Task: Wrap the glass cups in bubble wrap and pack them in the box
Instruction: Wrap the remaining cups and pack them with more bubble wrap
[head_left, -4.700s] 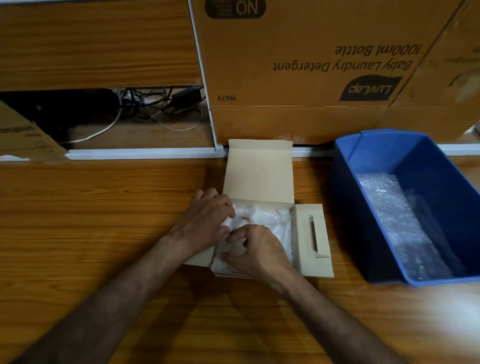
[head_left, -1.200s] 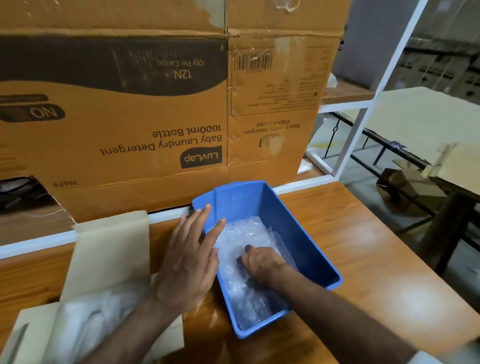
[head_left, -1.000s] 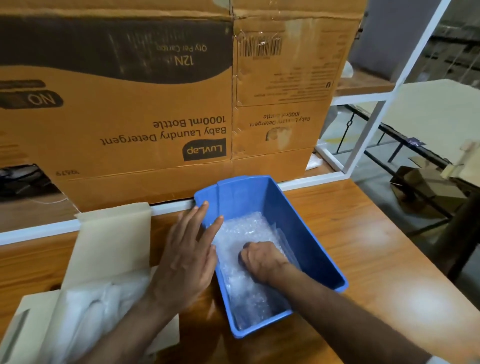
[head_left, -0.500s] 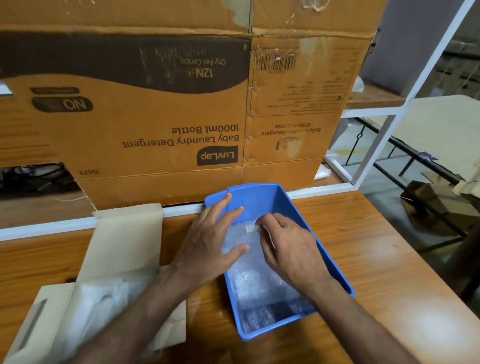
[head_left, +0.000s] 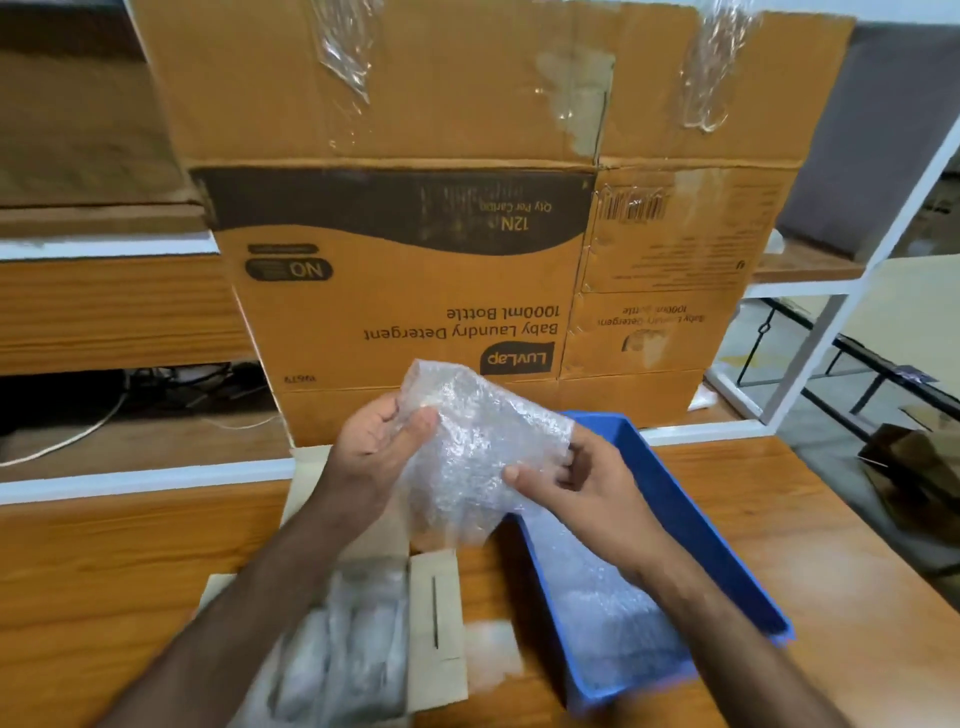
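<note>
- The left hand (head_left: 382, 447) pinches the upper left edge of a sheet of bubble wrap (head_left: 475, 452), thumb over the front and fingers behind it.
- The right hand (head_left: 582, 486) holds the sheet's lower right edge, thumb on top, so the sheet hangs between the two hands at mid-frame, lifted above the tabletop (head_left: 104, 587).
- No bare glass cup is visible; whether the sheet encloses one I cannot tell.
- Below the right hand, the blue bin (head_left: 691, 519) holds more bubble wrap.
- At lower left, the open cardboard box (head_left: 436, 623) already contains wrapped bundles (head_left: 343, 644).
- A large detergent carton (head_left: 415, 291) stands behind everything.
- Risk: the film is limp and slick, so a light pinch may let it slip or fold on itself.
- Risk: the box looks nearly full, so forcing another bundle in could press glass against glass.
</note>
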